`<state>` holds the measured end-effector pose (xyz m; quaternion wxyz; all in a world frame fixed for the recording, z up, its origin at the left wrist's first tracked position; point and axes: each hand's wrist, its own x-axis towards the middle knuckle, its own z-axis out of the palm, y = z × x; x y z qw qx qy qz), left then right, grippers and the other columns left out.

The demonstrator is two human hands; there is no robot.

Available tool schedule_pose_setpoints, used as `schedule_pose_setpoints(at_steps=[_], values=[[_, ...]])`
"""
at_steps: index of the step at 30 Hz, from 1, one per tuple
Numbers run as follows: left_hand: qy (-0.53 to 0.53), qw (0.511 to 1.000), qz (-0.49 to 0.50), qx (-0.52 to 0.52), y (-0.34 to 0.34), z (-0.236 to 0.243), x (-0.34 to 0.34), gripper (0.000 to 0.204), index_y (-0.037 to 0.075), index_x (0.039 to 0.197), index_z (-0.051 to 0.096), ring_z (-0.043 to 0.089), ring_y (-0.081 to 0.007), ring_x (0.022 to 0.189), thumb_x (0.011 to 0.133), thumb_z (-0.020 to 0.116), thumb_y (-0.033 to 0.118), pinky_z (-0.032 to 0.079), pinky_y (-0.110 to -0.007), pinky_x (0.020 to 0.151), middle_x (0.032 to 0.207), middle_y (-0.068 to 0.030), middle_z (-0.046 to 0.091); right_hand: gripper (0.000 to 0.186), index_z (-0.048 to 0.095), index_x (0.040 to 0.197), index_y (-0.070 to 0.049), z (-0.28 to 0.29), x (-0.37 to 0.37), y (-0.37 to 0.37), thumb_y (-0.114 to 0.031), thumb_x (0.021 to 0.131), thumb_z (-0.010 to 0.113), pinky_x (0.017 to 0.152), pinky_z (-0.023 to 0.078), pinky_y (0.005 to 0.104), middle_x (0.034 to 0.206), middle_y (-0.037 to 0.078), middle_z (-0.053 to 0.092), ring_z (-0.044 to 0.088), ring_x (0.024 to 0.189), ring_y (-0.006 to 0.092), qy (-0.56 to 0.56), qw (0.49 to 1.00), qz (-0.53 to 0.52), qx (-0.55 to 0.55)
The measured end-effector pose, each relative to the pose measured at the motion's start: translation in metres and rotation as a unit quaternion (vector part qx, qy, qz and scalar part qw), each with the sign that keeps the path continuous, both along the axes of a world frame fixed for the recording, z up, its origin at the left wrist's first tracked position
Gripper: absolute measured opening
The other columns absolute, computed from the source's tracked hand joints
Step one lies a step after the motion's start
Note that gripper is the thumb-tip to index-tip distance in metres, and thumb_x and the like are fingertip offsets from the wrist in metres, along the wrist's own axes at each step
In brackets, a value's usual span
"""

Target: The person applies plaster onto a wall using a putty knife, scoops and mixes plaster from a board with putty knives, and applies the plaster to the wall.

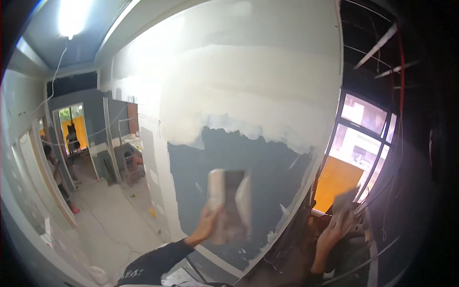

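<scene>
In front of me stands a wall with pale filler (215,86) over its upper part and an uneven lower edge above a bare dark grey area (189,167). My left hand (208,225) is closed around the left edge of a broad, flat plastering board (234,205), held upright before the grey area. Pale and brownish-grey bands show on it, blurred by motion. To the right, away from the wall, my right hand (333,230) grips a wide putty knife (346,200) with its greyish blade tilted up. Its handle is hidden in my fingers.
On the left a pale floor (107,215) with a trailing cable leads to a doorway. A person (55,167) stands by the left wall. A lit tube lamp (71,19) hangs above. At right are a window with an orange panel (334,182) and loose hanging cables.
</scene>
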<state>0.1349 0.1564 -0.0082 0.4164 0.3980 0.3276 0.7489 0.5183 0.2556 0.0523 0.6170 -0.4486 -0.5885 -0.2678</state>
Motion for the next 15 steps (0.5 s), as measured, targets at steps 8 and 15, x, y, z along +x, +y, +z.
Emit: schedule_pose_setpoints(at_steps=[8,15], values=[[0.056,0.864,0.447,-0.226,-0.153,-0.250,-0.145,0.051,-0.010,0.129,0.054,0.057,-0.0304,0.114,0.104,0.049,0.035,0.042,-0.039,0.100,0.125,-0.0230,0.060,0.054,0.055,0.140,-0.027,0.330,-0.234,0.048,-0.010,0.090,0.065,0.077,0.057,0.0422,0.112,0.019,0.054,0.066,0.093,0.0375,-0.324,0.928,0.079,0.168],[0.059,0.793,0.562,-0.229,-0.151,-0.238,-0.142,0.052,-0.011,0.137,0.043,0.058,-0.0368,0.115,0.104,0.049,0.029,0.041,-0.042,0.101,0.125,-0.0285,0.058,0.032,0.061,0.129,-0.019,0.490,-0.436,0.112,-0.022,0.098,0.054,0.090,0.054,0.0491,0.116,0.022,0.058,0.065,0.103,0.0413,-0.376,0.919,0.021,0.119]])
